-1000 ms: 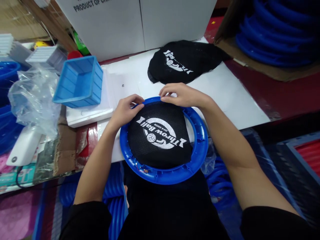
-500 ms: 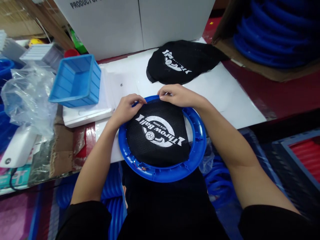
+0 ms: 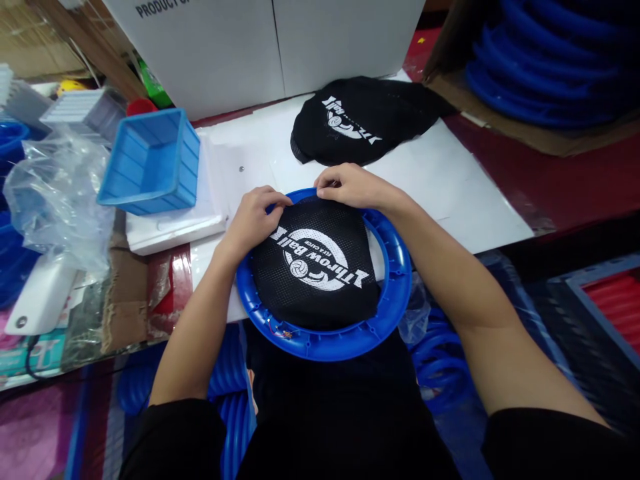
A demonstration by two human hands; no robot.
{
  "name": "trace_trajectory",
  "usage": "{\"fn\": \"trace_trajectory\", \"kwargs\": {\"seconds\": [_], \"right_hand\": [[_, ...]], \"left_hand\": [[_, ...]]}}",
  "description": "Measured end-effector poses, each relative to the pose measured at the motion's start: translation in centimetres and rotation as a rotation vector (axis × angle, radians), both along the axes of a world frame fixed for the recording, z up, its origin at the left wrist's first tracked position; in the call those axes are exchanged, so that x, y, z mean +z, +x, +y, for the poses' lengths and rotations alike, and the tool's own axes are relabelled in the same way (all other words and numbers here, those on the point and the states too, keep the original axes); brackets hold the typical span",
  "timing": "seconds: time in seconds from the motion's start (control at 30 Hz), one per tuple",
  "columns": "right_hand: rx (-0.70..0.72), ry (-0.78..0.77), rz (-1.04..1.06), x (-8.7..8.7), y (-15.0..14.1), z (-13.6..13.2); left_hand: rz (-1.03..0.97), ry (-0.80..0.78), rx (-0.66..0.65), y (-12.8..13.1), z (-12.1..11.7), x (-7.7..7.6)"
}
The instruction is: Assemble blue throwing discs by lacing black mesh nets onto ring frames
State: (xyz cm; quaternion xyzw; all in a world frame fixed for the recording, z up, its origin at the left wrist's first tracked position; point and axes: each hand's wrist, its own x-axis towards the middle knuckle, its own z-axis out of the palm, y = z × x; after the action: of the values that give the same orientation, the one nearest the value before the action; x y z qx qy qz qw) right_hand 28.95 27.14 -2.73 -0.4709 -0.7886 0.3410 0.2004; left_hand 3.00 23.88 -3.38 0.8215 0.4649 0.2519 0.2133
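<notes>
A blue plastic ring (image 3: 397, 270) rests at the table's near edge, overhanging toward my lap. Black mesh fabric (image 3: 320, 300) printed "Throw Ball" in white lies across its opening, leaving a gap at the right. At the ring's upper left, my left hand (image 3: 257, 217) pinches the fabric's far edge with thumb and forefinger. My right hand (image 3: 350, 187) is closed on the same edge at the top, a little to the right. Small wires (image 3: 280, 331) show in the ring's lower left channel. A second printed mesh piece (image 3: 365, 127) lies crumpled beyond my right hand.
To the left, a blue bin (image 3: 150, 163) stands on a white slab (image 3: 175, 233), beside clear plastic bags (image 3: 60, 193) and a white device (image 3: 43, 293). Large white cartons (image 3: 270, 47) border the back. Blue rings (image 3: 540, 73) are stacked in a box at right.
Both hands keep their hold on the fabric edge with hardly any movement. The whole view has shifted slightly.
</notes>
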Motion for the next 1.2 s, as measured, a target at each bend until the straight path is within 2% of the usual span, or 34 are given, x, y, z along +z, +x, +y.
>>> {"fn": "trace_trajectory", "kwargs": {"seconds": [0.17,0.3,0.53,0.63,0.73,0.8,0.93,1.03,1.2], "right_hand": [[0.022,-0.052,0.079,-0.7,0.2,0.6],[0.0,-0.018,0.036,-0.7,-0.3,0.5],[-0.021,0.043,-0.044,-0.3,-0.9,0.1],[-0.024,0.047,-0.021,-0.4,-0.9,-0.1],[-0.035,0.114,0.045,-0.6,-1.1,-0.2],[0.034,0.159,0.099,-0.8,-1.4,0.0],[0.267,0.196,0.122,-1.2,-1.7,0.8],[0.283,0.23,0.097,-1.5,-1.8,1.4],[0.27,0.258,0.055,-1.9,-2.2,1.7]], "left_hand": [[0.11,0.058,0.073,0.2,-0.2,0.0],[0.165,0.082,0.101,0.0,-0.2,-0.2],[0.045,0.033,0.045,-0.1,-0.2,0.4],[0.021,0.033,0.007,-0.1,-0.2,0.7],[-0.013,0.029,-0.014,0.0,-0.1,0.7],[-0.035,-0.009,-0.013,0.0,0.0,0.7],[-0.071,-0.136,0.066,0.4,0.4,0.4],[-0.093,-0.196,0.093,0.5,0.6,0.3],[-0.11,-0.269,0.056,0.0,0.8,0.7]]}}
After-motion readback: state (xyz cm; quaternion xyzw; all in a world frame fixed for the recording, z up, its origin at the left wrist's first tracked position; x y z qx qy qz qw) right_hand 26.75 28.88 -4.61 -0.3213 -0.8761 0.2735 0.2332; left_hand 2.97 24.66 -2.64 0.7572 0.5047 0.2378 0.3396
